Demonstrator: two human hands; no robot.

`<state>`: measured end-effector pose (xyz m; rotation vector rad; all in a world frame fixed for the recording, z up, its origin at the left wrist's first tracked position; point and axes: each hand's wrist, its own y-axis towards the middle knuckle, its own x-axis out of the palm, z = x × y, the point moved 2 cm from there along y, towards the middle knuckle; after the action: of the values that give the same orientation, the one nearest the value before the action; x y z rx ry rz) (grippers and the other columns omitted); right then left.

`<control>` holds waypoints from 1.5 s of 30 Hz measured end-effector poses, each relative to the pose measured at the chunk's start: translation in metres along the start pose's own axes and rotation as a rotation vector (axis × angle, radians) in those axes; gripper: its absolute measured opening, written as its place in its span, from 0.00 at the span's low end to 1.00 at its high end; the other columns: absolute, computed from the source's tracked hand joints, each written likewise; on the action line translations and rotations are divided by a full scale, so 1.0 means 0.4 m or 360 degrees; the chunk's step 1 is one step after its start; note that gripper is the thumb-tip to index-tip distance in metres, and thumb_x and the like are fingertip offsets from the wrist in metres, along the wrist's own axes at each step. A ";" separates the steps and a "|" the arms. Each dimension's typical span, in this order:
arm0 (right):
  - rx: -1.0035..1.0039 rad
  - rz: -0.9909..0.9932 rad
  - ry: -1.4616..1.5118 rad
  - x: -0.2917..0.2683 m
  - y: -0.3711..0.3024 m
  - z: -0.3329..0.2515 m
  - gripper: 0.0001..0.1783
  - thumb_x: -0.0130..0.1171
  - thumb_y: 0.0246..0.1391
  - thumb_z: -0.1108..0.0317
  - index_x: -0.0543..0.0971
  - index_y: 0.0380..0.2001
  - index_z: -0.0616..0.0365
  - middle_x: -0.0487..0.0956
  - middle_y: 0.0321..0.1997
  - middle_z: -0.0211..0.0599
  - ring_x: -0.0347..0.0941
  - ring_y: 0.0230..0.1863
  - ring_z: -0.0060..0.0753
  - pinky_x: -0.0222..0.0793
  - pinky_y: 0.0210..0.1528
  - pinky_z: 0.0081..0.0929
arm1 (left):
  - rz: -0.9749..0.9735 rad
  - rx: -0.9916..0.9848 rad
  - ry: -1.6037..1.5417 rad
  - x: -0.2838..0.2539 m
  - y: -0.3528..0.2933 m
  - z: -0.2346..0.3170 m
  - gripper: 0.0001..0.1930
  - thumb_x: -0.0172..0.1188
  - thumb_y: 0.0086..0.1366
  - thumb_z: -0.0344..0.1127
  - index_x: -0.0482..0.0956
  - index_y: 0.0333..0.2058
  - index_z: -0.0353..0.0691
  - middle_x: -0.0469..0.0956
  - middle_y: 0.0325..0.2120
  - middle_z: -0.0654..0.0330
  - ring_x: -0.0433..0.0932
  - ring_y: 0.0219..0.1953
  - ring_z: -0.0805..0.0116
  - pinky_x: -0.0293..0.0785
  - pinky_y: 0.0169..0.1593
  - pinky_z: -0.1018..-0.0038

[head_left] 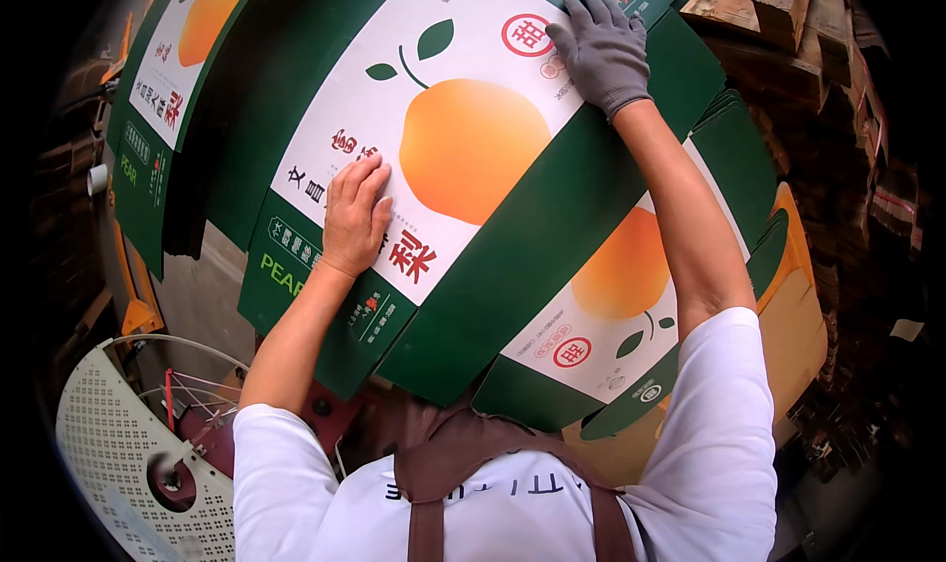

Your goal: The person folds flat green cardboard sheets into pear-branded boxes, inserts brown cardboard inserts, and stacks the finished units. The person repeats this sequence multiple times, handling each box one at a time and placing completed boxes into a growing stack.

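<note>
A large flat printed carton sheet [512, 252], green and white with a big yellow-orange pear on its panels, lies across the middle in front of me. My bare left hand [355, 212] rests on its white panel, left of the printed pear, fingers stretched out. Farther off and to the right, my right hand [603, 58] wears a grey glove and lies spread on the sheet near its far edge. Neither hand grips anything. A second pear panel [601, 306] of the sheet passes under my right forearm.
More green printed carton sheets [163, 168] stand at the left. Green flaps [744, 158] are layered at the right, by a tan board [796, 340]. Brown cardboard stacks [778, 94] fill the far right. A perforated white machine guard [99, 424] stands lower left.
</note>
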<state>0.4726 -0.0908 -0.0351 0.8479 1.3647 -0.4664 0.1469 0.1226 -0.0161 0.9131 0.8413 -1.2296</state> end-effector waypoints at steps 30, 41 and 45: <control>0.0210 -0.0436 0.0139 -0.190 -0.464 -0.718 0.35 0.52 0.56 0.41 0.69 0.62 0.47 0.63 0.69 0.42 0.55 0.71 0.44 0.36 0.70 0.64 | 0.0227 0.0023 -0.0535 0.029 -0.025 -0.059 0.18 0.51 0.67 0.33 0.71 0.55 0.37 0.72 0.55 0.53 0.66 0.60 0.54 0.60 0.64 0.60; 0.0183 -0.0439 0.0134 -0.203 -0.451 -0.723 0.35 0.52 0.57 0.42 0.68 0.62 0.50 0.62 0.71 0.42 0.52 0.73 0.45 0.33 0.72 0.61 | 0.0059 0.0061 -0.0459 -0.112 -0.046 -0.189 0.26 0.58 0.63 0.37 0.68 0.60 0.44 0.67 0.60 0.55 0.61 0.66 0.55 0.54 0.66 0.49; 0.0180 -0.0314 0.0129 -0.211 -0.453 -0.711 0.34 0.51 0.58 0.42 0.70 0.61 0.52 0.63 0.70 0.44 0.54 0.72 0.47 0.37 0.72 0.62 | 0.0345 -0.0551 0.0659 -0.443 -0.117 -0.453 0.41 0.62 0.60 0.53 0.56 0.68 0.49 0.51 0.70 0.59 0.45 0.73 0.58 0.42 0.67 0.40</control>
<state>0.1380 -0.0056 0.0053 0.8350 1.5154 -0.6729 0.0673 0.3538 0.0654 0.9566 1.2055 -0.6854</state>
